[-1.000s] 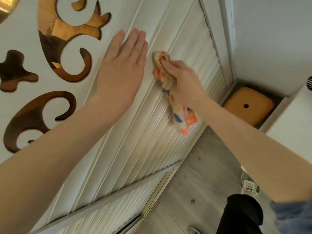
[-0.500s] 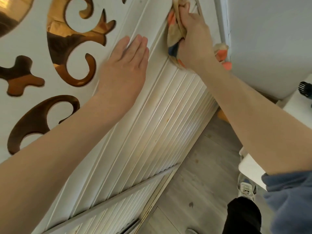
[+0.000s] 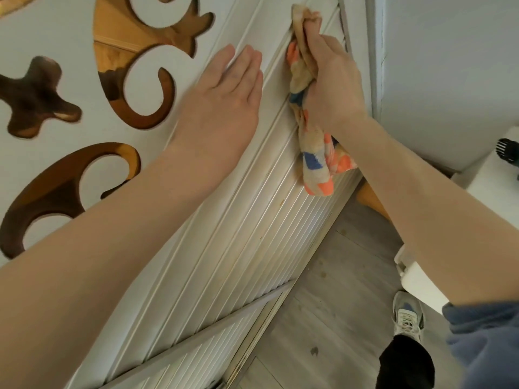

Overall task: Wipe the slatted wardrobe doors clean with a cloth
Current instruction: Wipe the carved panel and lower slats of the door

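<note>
Compared with one second ago, the right hand [image 3: 334, 82] is now much higher on the slatted door [image 3: 252, 234]. It is near the door's upper end, close to the edge that meets the grey wall [image 3: 449, 66]. Compared with half a second ago it is only a little lower. The loose end of the cloth [image 3: 316, 161] was then behind the hand and now hangs below the wrist, lying against the slats. The grip of the right hand is curled tight round the upper part of the cloth and presses it on the slats. The left hand [image 3: 224, 99] stays in almost the same place as before. Its grip is spread flat with the fingers straight and together, and the palm is on the plain white strip at the door's left edge. The orange stool [image 3: 370, 197] was plainly seen one second ago, and now the right forearm hides nearly all of it.

The door is white, with long narrow slats, and a second slatted panel [image 3: 196, 357] begins under a cross rail. To the left is a white panel [image 3: 70, 37] with curled cut-outs [image 3: 33, 99] that show a bronze, shiny surface. The floor [image 3: 337, 304] is grey wood-look planks with some small spots. At the right edge stands a white furniture piece [image 3: 491, 175] with a small black object [image 3: 505, 150] on it. Lower down are a blue sleeve [image 3: 488, 341], a black trouser leg [image 3: 404, 363] and a light sports shoe [image 3: 407, 318].
</note>
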